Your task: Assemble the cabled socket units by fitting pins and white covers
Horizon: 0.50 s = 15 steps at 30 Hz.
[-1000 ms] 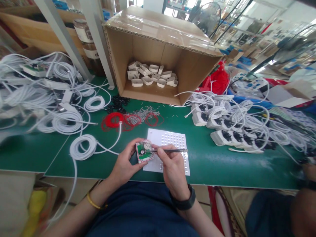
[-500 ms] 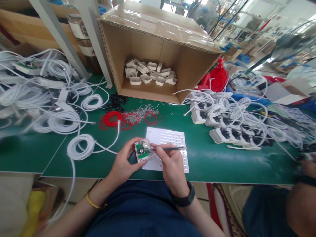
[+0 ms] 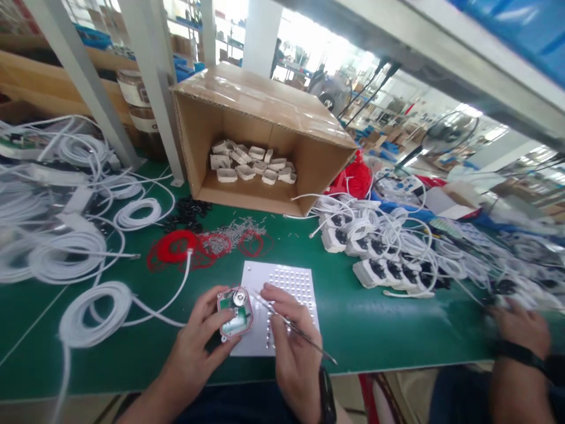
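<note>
My left hand (image 3: 200, 335) is closed round a small white housing (image 3: 224, 338) with a red seal along its rim. Inside sits a green circuit board (image 3: 226, 302) carrying a round silver part (image 3: 239, 297). My left index finger reaches over the rim onto the board. Slim metal tweezers (image 3: 304, 337) lie in the closed fingers of my right hand (image 3: 295, 347), their tip pointing up and left, apart from the housing. Under both hands is a white sheet (image 3: 252, 341) with rows of small shiny dots.
A cardboard box (image 3: 247, 203) on its side holds several white housings (image 3: 245, 172). Nearby lie red rings (image 3: 178, 246), loose screws (image 3: 238, 232) and black parts (image 3: 188, 215). White cable coils (image 3: 95, 315) fill the left; cabled units (image 3: 375, 274) stand right. A co-worker's hand (image 3: 523, 327) is far right.
The tweezers have come away from the board to the right, and their tip now angles upward. My left index finger has moved onto the board. The camera view has shifted.
</note>
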{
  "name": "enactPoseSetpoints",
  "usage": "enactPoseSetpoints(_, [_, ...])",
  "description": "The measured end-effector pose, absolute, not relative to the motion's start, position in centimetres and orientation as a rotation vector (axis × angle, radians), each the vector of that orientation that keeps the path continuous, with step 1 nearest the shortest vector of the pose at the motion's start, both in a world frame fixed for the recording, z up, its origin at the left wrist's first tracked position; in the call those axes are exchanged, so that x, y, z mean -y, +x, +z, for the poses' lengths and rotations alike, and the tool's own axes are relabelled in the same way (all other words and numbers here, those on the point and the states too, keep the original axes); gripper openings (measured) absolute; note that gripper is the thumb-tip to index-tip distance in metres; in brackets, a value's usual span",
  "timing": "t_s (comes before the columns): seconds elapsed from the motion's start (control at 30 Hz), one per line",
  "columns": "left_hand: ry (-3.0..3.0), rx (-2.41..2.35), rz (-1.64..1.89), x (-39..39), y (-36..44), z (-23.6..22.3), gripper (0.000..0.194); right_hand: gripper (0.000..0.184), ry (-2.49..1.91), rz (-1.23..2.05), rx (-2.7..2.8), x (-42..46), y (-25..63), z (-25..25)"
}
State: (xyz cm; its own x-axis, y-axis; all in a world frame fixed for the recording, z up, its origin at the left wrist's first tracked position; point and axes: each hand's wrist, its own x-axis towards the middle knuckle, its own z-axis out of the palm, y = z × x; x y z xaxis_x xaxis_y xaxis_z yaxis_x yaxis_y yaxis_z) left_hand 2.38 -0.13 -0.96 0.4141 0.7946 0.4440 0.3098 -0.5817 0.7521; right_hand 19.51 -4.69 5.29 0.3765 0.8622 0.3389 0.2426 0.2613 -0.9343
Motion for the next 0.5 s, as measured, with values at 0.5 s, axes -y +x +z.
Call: enactPoseSetpoints(0.5, [2.009, -1.175, 1.093, 0.5, 2.9, -3.2, 0.065, 0.045, -2.302, 0.098, 1.900, -26.6, 26.1, 6.7])
